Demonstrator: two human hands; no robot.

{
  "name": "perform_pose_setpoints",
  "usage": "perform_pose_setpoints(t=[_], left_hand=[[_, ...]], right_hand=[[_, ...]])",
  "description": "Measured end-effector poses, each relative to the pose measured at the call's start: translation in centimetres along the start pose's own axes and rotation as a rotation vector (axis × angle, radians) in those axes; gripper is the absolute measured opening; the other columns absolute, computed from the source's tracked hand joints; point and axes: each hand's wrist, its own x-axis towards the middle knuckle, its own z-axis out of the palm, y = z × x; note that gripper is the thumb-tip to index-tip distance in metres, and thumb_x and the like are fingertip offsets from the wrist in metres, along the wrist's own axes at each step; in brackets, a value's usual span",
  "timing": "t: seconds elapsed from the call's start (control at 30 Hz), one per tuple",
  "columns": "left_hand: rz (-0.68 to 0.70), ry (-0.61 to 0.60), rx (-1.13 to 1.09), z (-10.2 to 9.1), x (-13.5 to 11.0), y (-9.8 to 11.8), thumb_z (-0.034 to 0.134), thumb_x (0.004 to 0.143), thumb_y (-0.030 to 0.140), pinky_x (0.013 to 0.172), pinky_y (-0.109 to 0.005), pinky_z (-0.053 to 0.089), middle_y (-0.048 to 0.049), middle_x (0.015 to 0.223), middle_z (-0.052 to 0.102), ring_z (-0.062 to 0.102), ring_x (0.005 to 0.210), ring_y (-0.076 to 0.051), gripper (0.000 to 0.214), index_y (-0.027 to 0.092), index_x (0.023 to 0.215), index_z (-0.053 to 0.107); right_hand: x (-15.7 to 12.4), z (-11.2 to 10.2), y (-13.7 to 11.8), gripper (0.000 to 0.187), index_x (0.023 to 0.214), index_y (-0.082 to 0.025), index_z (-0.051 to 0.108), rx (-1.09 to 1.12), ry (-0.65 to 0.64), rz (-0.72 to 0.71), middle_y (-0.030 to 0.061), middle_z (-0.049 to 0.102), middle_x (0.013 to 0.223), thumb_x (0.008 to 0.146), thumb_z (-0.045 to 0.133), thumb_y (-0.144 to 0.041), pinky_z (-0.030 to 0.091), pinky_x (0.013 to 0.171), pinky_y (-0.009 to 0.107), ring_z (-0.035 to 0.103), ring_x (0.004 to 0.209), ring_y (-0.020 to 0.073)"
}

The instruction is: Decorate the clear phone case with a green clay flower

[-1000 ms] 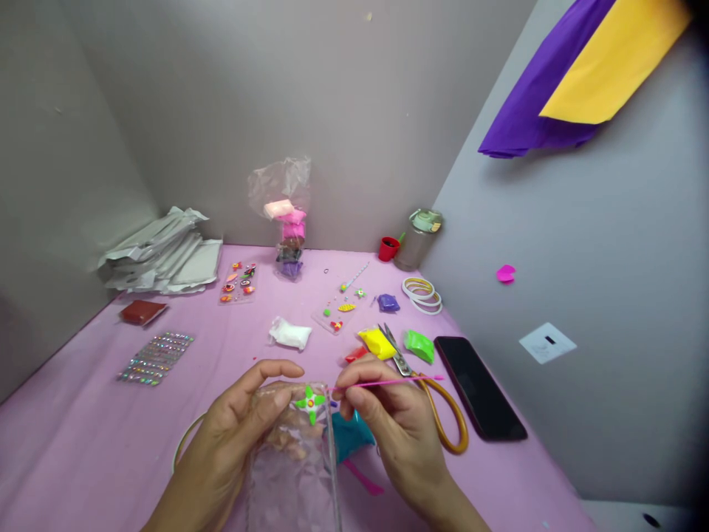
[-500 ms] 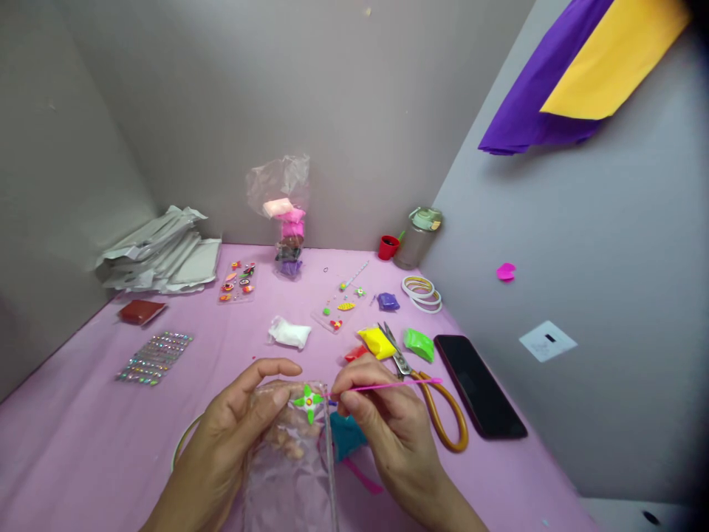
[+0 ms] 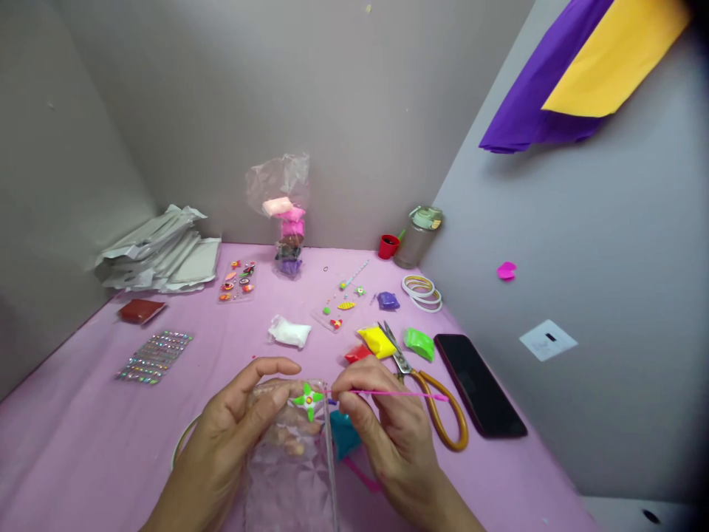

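We have the left hand (image 3: 235,425) clamped on the clear case (image 3: 288,480), thumb in front and index finger raised off it, while the right hand (image 3: 388,425) pinches the thin pink stick (image 3: 410,394) between thumb and fingers. The case is low at the near side of the desk (image 3: 83,421), tilted up between our hands, with the green-and-white flower (image 3: 309,400) near its upper right corner. The stick's fine tip is close beside the right petal; we cannot tell whether it touches. If we push too hard or let the wrist slip, the tip could dent or drag that petal, which looks soft. Our left thumb is near the opposite petal and might smear it, and a loose left grip could let the slick case swing under pressure. Around us, the teal packet (image 3: 344,434) lies partly hidden between case and right hand, and the scissors (image 3: 440,414) have their handles just beyond the right knuckles, so a sweep that way would probably knock them. Yellow (image 3: 377,343) and red packets (image 3: 357,354) crowd the far side, the phone (image 3: 481,384) lies further right, and a pale ring (image 3: 182,443) sits partly behind the left wrist.
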Motion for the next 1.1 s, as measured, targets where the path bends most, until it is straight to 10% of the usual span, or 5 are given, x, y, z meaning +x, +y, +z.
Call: perform_pose_setpoints(t=[1.1], left_hand=[[-0.037, -0.075, -0.001, -0.27, 0.0, -0.17, 0.074, 0.081, 0.049, 0.065, -0.027, 0.05, -0.0021, 0.084, 0.075, 0.067, 0.07, -0.021, 0.041, 0.026, 0.113, 0.065]], right_hand=[[-0.3, -0.11, -0.11, 0.017, 0.094, -0.024, 0.064, 0.062, -0.047, -0.002, 0.0008, 0.066, 0.088, 0.102, 0.05, -0.018, 0.047, 0.077, 0.026, 0.062, 0.082, 0.014]])
